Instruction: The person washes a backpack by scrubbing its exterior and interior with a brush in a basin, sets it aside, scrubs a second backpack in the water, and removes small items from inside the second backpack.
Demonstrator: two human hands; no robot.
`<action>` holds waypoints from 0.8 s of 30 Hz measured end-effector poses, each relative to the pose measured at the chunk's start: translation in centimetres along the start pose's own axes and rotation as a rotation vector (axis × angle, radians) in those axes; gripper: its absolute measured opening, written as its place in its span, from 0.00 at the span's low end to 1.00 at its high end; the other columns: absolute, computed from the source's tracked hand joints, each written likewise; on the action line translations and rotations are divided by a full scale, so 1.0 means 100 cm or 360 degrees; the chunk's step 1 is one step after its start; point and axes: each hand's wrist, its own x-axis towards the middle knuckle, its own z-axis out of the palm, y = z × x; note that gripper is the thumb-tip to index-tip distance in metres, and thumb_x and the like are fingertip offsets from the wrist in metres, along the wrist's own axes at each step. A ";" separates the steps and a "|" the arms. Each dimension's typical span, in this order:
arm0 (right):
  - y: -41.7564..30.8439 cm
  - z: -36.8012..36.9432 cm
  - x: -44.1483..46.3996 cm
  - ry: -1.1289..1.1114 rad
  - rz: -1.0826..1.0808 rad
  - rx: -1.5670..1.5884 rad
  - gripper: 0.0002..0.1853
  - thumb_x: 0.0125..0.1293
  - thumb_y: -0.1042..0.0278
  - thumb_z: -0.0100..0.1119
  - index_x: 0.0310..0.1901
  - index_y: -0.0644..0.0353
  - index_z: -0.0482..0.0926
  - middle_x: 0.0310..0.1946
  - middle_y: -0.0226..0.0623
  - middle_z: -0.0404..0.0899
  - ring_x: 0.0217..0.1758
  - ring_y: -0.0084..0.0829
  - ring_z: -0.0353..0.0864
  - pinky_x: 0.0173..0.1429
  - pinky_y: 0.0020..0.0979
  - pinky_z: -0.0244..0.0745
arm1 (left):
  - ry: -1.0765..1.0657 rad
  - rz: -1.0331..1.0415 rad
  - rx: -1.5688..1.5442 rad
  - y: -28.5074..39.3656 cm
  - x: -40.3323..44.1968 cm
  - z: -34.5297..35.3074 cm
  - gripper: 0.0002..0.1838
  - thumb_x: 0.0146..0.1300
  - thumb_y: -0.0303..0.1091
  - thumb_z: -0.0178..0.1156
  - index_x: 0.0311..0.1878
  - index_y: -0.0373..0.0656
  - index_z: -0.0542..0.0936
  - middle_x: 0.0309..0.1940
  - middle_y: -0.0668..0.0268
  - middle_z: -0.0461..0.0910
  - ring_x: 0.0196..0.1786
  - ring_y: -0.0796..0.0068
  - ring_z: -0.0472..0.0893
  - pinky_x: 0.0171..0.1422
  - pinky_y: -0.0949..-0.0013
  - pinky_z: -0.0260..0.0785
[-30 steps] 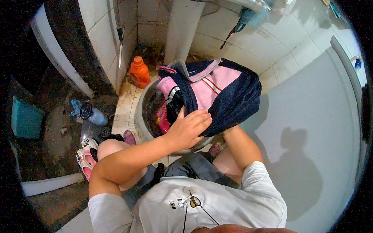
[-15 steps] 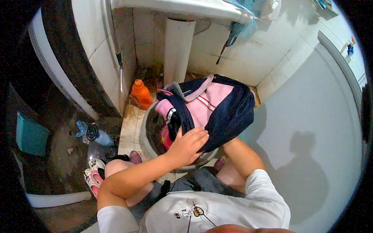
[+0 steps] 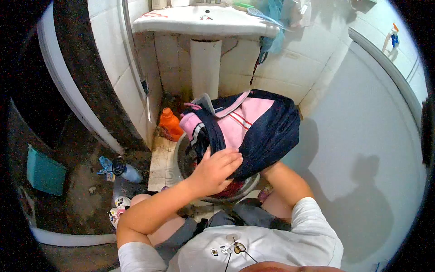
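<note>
A bulky navy and pink jacket [image 3: 272, 131] with red stripes and grey edging is held up over a grey tub [image 3: 180, 158]. My left hand [image 3: 217, 167] grips its near lower edge, the fingers lying along the dark cloth and the thumb apart. From the right, my right hand [image 3: 270, 168] reaches under the jacket; its fingers are hidden by the fabric. Dark red cloth [image 3: 229, 189] shows inside the tub below the jacket. The tub stands on the floor between my legs.
A pedestal sink [image 3: 206, 27] stands ahead, with an orange bottle [image 3: 170, 124] left of its pedestal. A pale flat panel [image 3: 362, 136] rises close on the right. At the left are a blue bottle [image 3: 131, 173], a teal bin [image 3: 45, 172] and a doorway.
My view has tipped up, so more of the sink shows and things sit lower in the picture. Both hands keep nearly the same places on the jacket.
</note>
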 end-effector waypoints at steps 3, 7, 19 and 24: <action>0.000 0.004 0.003 -0.0104 -0.0088 -0.0018 0.17 0.63 0.54 0.38 0.46 0.54 0.69 0.41 0.37 0.74 0.43 0.35 0.73 0.51 0.41 0.68 | -0.0004 0.0073 0.0094 0.004 -0.005 -0.008 0.34 0.35 0.30 0.59 0.54 0.43 0.66 0.54 0.63 0.66 0.59 0.61 0.63 0.53 0.45 0.56; -0.007 0.025 0.005 -0.0314 -0.0270 -0.0067 0.17 0.63 0.53 0.38 0.46 0.54 0.69 0.41 0.37 0.74 0.43 0.35 0.73 0.51 0.41 0.68 | 0.0098 0.0252 0.0226 0.008 -0.016 -0.005 0.30 0.38 0.28 0.59 0.51 0.41 0.69 0.50 0.60 0.68 0.56 0.58 0.66 0.54 0.55 0.58; -0.101 0.177 -0.035 -0.1116 -0.0859 -0.0342 0.17 0.63 0.53 0.38 0.46 0.54 0.69 0.41 0.37 0.74 0.42 0.35 0.73 0.50 0.42 0.69 | 0.0476 0.0772 0.0489 -0.008 0.048 -0.057 0.16 0.51 0.27 0.58 0.45 0.37 0.73 0.45 0.56 0.72 0.51 0.62 0.70 0.57 0.66 0.59; -0.123 0.259 -0.035 -0.1304 -0.0900 -0.0359 0.17 0.63 0.53 0.38 0.46 0.54 0.69 0.41 0.37 0.74 0.42 0.35 0.74 0.50 0.42 0.69 | 0.0297 0.0638 0.0528 -0.010 0.064 -0.131 0.15 0.56 0.31 0.53 0.47 0.36 0.73 0.44 0.55 0.73 0.50 0.60 0.70 0.57 0.61 0.57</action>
